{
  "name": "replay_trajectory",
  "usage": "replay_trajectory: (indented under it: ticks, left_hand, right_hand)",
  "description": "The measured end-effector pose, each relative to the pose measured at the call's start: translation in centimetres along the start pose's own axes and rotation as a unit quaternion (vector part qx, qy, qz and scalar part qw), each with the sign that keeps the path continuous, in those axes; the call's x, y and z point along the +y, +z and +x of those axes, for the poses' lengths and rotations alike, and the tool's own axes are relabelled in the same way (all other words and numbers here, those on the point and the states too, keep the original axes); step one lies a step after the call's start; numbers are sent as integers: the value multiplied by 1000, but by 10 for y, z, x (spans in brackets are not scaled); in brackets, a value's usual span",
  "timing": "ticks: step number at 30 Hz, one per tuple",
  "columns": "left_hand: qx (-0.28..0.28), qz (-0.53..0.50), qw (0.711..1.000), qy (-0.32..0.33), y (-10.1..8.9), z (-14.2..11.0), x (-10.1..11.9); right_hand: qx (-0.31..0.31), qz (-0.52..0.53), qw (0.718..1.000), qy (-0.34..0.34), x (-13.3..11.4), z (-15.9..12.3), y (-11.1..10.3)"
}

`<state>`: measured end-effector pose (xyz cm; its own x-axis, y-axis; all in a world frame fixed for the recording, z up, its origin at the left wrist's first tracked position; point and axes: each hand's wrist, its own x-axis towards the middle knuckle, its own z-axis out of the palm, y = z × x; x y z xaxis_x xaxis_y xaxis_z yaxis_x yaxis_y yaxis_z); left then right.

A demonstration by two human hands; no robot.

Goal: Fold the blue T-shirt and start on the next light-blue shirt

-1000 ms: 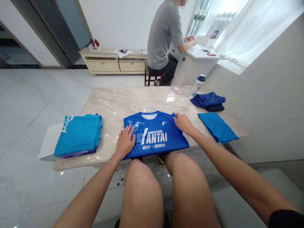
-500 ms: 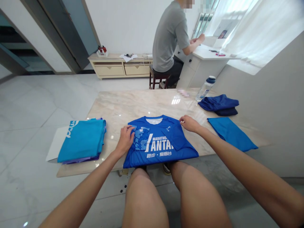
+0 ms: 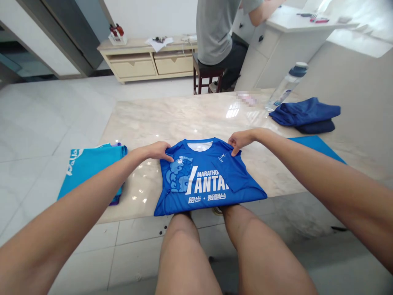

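A blue T-shirt (image 3: 208,176) with white lettering lies on the marble-patterned table in front of me, its collar pointing away. Both sleeves are folded inward over its chest, and the lower edge reaches the table's near side. My left hand (image 3: 160,150) pinches the shirt at its left shoulder, thumb on top and the other fingers partly hidden. At the opposite shoulder my right hand (image 3: 240,140) grips the fabric between thumb and curled fingers.
Left of the shirt is a stack of folded clothes (image 3: 92,162), partly behind my forearm. To the right lie a folded light-blue cloth (image 3: 319,145), dark-blue garments (image 3: 307,114) and a water bottle (image 3: 285,88). A person in grey (image 3: 215,32) sits on a stool beyond the table (image 3: 141,119).
Both hands have closed on the shirt's shoulders; the left has shifted up toward the shoulder seam. The view has tilted down and come nearer the table.
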<state>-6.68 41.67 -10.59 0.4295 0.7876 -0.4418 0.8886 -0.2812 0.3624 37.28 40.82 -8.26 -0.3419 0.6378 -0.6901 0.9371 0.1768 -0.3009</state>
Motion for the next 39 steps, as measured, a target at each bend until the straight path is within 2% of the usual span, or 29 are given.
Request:
replay_trajectory:
  ticks: [2,4,9,13,16,19,21,23,26,29,31,33,35,39]
  left_hand:
    - [-28,6,1000,-2,-2,-3,5]
    - [-26,7,1000,-1,-3,-6,8]
    - [50,100,994,10,-12,-5,7]
    - [120,144,982,-36,-37,2,8]
    - [220,141,963,-63,-69,11,13]
    - [361,101,926,-37,-100,21,21]
    - [452,55,890,0,-113,26,28]
    - [513,14,858,38,-115,25,35]
    - [539,-3,837,92,-93,7,40]
    - [534,-4,836,130,-48,-34,38]
    - [533,-10,836,132,-10,-70,35]
    - [507,-6,851,137,27,-107,32]
    - [471,-2,866,169,62,-141,29]
    - [399,9,893,207,113,-188,27]
  right_hand:
    - [-11,-11,1000,-15,-2,-1,1]
    - [19,-28,999,-27,-4,-2,0]
    - [150,-60,987,-1,-7,-5,-13]
    - [273,-54,958,66,-13,-2,-30]
    - [395,-27,912,108,-22,2,-49]
    - [527,-11,842,117,-28,7,-69]
    - [587,-18,804,97,-28,8,-77]
    - [630,-29,774,57,-25,7,-76]
    - [682,-25,731,-14,-18,-7,-52]
    - [694,-26,716,-76,-10,-37,-2]
    - [685,-39,719,-108,-6,-63,42]
    - [669,-54,728,-137,-3,-91,89]
    - [647,-72,739,-173,0,-116,132]
    - [589,-92,770,-228,1,-150,199]
